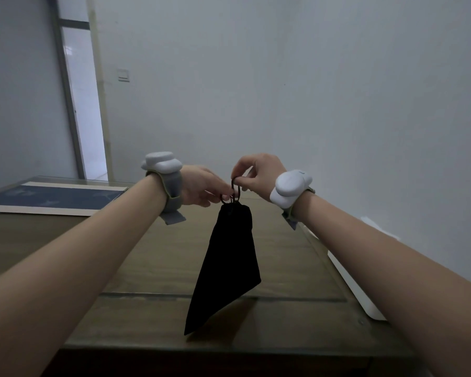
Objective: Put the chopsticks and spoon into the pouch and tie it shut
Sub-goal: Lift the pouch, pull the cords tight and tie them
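Observation:
A long black cloth pouch (227,265) hangs in the air above the wooden table (283,268), its mouth gathered tight at the top and its lower corner close to the table top. Thin black drawstring loops (233,193) stick out of the gathered mouth. My left hand (201,187) pinches the cord on the left side. My right hand (259,172) pinches a loop from above with thumb and forefinger. Both wrists carry white trackers on grey straps. Chopsticks and spoon are not visible; the pouch hides whatever is inside.
A blue mat with a pale border (52,198) lies at the table's far left. A white flat object (356,287) rests along the table's right edge. A grey wall stands behind, with a doorway (85,110) at the left.

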Motion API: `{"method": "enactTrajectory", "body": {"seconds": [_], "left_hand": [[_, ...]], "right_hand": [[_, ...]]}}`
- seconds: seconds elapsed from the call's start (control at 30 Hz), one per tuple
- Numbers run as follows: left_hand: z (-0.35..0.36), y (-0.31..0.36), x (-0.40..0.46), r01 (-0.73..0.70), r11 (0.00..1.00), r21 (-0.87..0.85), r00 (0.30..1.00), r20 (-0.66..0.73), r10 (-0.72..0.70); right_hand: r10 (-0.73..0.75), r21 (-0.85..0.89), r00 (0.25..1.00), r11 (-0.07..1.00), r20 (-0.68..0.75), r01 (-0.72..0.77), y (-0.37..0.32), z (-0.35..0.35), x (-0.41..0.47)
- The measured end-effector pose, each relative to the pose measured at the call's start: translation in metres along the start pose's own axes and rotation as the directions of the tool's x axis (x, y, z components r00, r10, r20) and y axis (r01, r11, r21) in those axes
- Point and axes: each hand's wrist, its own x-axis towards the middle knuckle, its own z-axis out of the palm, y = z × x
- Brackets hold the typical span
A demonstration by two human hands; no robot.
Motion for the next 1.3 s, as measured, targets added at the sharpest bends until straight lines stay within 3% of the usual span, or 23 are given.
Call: {"method": "enactTrajectory", "body": {"seconds": [0.27, 0.37, 0.43, 0.53, 0.7, 1.07, 1.3], "left_hand": [[0.010, 0.004, 0.006, -0.105, 0.971, 0.215, 0.989, -0.077, 0.124], [0.006, 0.002, 0.002, -0.148, 0.961, 0.234, 0.988, -0.016, 0.156], [0.001, 0.001, -0.001, -0.178, 0.938, 0.296, 0.984, 0.030, 0.177], [-0.006, 0.000, -0.004, -0.189, 0.923, 0.336, 0.982, 0.040, 0.187], [-0.007, -0.006, 0.002, -0.185, 0.956, 0.229, 0.983, 0.058, 0.176], [-0.005, -0.014, 0.002, -0.249, 0.955, 0.161, 0.968, 0.040, 0.246], [0.009, -0.016, 0.004, -0.200, 0.980, -0.008, 0.971, -0.133, 0.197]], "right_hand": [[0.025, -0.016, 0.997, 1.000, 0.069, -0.024, -0.007, 0.000, 0.005], [0.097, 0.229, 0.977, 0.963, 0.191, -0.140, -0.004, 0.000, 0.003], [0.120, 0.421, 0.936, 0.868, 0.332, -0.261, 0.001, 0.003, 0.000], [0.141, 0.506, 0.876, 0.769, 0.462, -0.390, 0.010, 0.006, -0.005], [0.140, 0.426, 0.919, 0.853, 0.367, -0.300, 0.017, 0.004, -0.006], [0.196, 0.379, 0.921, 0.867, 0.336, -0.323, 0.028, -0.006, -0.018], [0.207, 0.312, 0.913, 0.894, 0.350, -0.322, 0.022, 0.000, -0.025]]}}
